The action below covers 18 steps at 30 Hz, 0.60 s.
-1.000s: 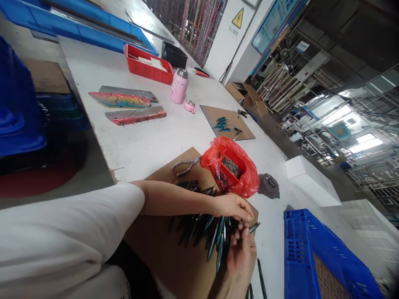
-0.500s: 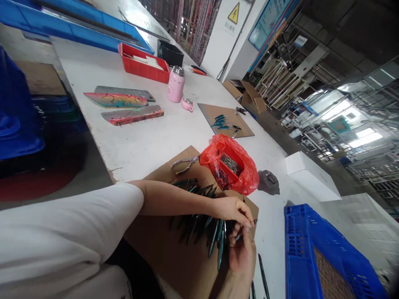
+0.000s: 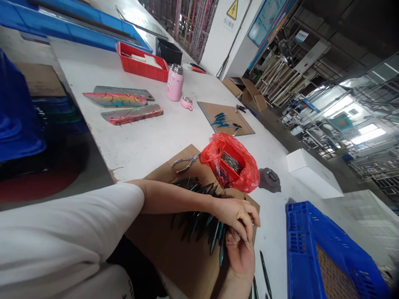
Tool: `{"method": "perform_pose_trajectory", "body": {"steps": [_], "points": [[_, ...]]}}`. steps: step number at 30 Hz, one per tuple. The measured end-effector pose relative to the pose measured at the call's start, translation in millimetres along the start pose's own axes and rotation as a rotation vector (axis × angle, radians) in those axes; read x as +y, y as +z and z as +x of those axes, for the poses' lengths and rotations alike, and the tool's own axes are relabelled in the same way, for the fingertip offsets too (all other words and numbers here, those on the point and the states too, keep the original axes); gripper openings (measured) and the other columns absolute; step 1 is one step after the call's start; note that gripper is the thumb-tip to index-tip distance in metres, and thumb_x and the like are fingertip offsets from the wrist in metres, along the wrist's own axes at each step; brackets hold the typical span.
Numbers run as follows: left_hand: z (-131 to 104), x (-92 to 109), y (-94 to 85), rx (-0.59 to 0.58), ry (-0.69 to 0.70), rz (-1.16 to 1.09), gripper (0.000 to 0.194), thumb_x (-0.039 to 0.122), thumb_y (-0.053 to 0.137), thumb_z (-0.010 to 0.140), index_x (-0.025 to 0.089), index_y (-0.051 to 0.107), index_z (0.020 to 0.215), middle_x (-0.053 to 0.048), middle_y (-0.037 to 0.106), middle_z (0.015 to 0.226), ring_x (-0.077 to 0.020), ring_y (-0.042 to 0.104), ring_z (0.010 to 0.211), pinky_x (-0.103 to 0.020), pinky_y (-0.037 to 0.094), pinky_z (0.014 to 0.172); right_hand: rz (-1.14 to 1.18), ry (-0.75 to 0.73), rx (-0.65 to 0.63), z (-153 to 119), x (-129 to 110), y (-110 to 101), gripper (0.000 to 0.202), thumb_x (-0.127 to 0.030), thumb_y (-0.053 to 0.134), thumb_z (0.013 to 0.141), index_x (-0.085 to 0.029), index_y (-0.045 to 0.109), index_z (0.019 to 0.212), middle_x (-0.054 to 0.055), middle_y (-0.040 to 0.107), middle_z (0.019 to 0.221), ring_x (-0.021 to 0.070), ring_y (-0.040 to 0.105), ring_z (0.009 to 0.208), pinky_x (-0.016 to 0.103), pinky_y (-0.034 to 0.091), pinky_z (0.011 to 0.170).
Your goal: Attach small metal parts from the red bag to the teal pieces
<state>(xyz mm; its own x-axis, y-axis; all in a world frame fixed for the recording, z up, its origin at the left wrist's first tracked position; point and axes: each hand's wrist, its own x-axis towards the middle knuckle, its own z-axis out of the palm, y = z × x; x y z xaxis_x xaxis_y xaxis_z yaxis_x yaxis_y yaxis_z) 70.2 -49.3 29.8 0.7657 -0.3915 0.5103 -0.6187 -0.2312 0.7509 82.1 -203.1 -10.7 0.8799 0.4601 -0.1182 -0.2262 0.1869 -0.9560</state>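
Note:
My left hand [image 3: 235,214], on the arm from the left, has bent fingers closed together over my right hand [image 3: 240,255]. What its fingertips pinch is too small to tell. Palm up, my right hand has its fingers curled against the left one, and whatever lies in them is hidden. Beside both hands, many slim dark-green lures [image 3: 215,236] lie in rows on a brown cardboard sheet [image 3: 177,261]. Above them, a red plastic bag [image 3: 249,166] surrounds a red box [image 3: 238,155] of thin metal pieces. Purple-handled pliers [image 3: 187,162] lie left of the bag.
A blue crate [image 3: 301,249] stands right, near a white box [image 3: 311,172] and grey roll [image 3: 269,180]. Farther off are a pink bottle [image 3: 175,85], its cap [image 3: 187,103], a red tray [image 3: 143,68], large painted lures [image 3: 116,99] and a board [image 3: 212,110] with small blue lures.
My left hand has turned and its fingers have spread further over my right hand, toward the right. My right hand has shifted slightly. The view has moved a little.

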Motion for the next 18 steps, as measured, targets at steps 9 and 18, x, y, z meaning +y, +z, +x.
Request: {"method": "perform_pose_trajectory", "body": {"steps": [9,18], "points": [[2.4,-4.8,-22.4,-0.05,-0.054,0.23,0.029,0.016,0.056,0.074,0.021,0.062,0.101,-0.004,0.058,0.1,-0.0135,0.052,0.095,-0.019,0.036,0.083,0.044,-0.086,0.192,0.5,-18.1,-20.5,0.019,-0.035,0.061,0.068,-0.018,0.053,0.07,-0.004,0.044,0.065,0.0049,0.036,0.053,0.017,0.03,0.044],[-1.1,-7.4,-0.2,-0.12,-0.399,0.131,0.023,0.035,0.062,0.071,0.019,0.063,0.088,0.003,0.065,0.075,-0.0066,0.058,0.069,-0.013,0.035,0.058,-0.115,-0.254,0.338,0.2,-11.0,-9.9,0.017,-0.031,0.06,0.07,-0.017,0.052,0.07,-0.004,0.048,0.065,0.0052,0.04,0.054,0.019,0.03,0.048]]}}
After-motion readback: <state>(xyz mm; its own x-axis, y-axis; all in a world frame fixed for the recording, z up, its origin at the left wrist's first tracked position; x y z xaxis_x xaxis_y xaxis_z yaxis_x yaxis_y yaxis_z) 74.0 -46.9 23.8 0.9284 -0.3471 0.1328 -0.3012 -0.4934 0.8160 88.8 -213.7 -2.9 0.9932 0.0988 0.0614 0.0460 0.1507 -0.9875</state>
